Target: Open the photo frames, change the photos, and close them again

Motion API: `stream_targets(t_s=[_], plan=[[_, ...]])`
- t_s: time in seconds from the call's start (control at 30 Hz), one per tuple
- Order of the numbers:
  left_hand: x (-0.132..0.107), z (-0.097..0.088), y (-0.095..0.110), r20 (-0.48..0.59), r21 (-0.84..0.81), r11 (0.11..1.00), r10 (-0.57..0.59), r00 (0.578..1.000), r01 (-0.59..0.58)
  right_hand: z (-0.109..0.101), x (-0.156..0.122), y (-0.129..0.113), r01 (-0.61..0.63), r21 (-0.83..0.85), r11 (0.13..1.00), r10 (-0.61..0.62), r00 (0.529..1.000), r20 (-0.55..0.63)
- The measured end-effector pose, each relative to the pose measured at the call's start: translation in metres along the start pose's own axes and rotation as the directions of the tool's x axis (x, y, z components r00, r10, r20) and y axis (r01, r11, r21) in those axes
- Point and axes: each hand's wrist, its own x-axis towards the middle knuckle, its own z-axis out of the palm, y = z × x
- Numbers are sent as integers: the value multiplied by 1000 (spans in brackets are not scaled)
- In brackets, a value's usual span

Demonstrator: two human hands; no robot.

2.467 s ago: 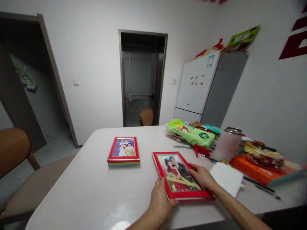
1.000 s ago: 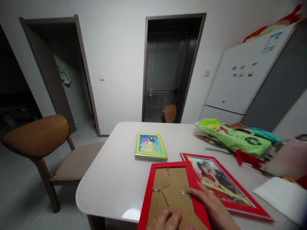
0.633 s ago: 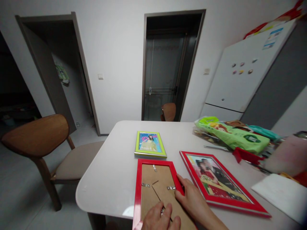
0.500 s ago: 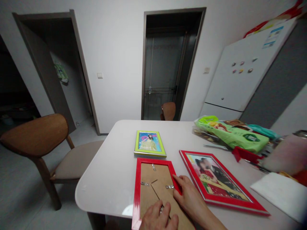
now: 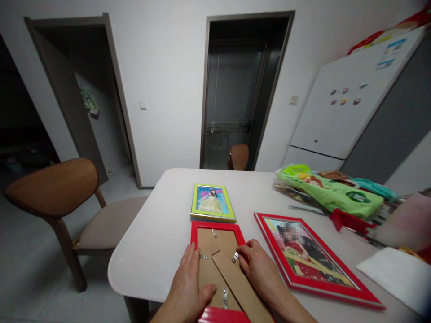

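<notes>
A red picture frame (image 5: 237, 232) lies face down at the near edge of the table, its brown backing board (image 5: 215, 240) upward. Small metal clips sit along the sides of the board, and a slanting slit marks the stand flap. My left hand (image 5: 186, 285) lies along the frame's left side, fingers stretched out and the thumb spread over the board. At the right side, my right hand (image 5: 261, 269) has its thumb and fingertips closed at a metal clip (image 5: 235, 257), which stands at a slant.
A green picture frame (image 5: 229, 204) lies just beyond, face up. To the right is another red picture frame (image 5: 274, 255) with a photo. Further right are a green package (image 5: 336, 190), a red-handled tool (image 5: 350, 220) and a white cloth or paper (image 5: 397, 278). A wooden chair (image 5: 54, 184) stands left of the white table (image 5: 144, 264).
My left hand has moved from the lower middle of the board to the frame's left side. My right fingers have shifted from the right rim to the right clip, which has turned.
</notes>
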Motion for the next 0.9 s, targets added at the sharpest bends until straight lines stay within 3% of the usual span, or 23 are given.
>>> stream_targets(t_s=[0.13, 0.23, 0.47, 0.63, 0.8, 0.9], plan=[[-2, 2, 0, -65, -83, 996, 7, 998, -12, 3, 11, -8, 82, -70, 994, -87, 993, -79], [-2, 2, 1, -76, -84, 996, 1, 997, -7, 13, 28, -20, 151, -45, 988, -154, 986, -65], [0, 1, 1, -88, -54, 998, 20, 996, -25, 33, 57, -34, 144, -46, 988, -147, 987, -67], [0, 3, 1, -108, -77, 997, -3, 994, -5, 28, 45, -40, 177, -18, 984, -177, 983, -50], [0, 4, 0, -114, -77, 997, -25, 993, 17, 23, 21, -60, 325, 109, 939, -329, 944, 24], [0, 5, -1, -117, -88, 996, -16, 993, 6, 26, 21, -68, 300, 101, 949, -303, 953, 19]])
